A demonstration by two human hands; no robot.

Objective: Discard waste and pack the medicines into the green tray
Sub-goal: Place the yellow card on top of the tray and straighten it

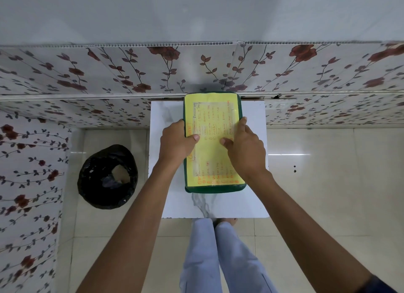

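Note:
A green tray [215, 188] lies lengthwise on a small white table [251, 196]. A yellow sheet [213, 117] with orange and dark handwriting covers its whole top, so whatever is inside is hidden. My left hand [176, 141] grips the tray's left edge, thumb on the yellow sheet. My right hand [246, 146] grips the right edge, thumb pressed on the sheet near the middle. No loose medicines or waste show on the table.
A bin lined with a black bag [107, 176] stands on the tiled floor left of the table, something pale inside it. Floral panels back the table and run along the left wall. My legs are below the table's near edge.

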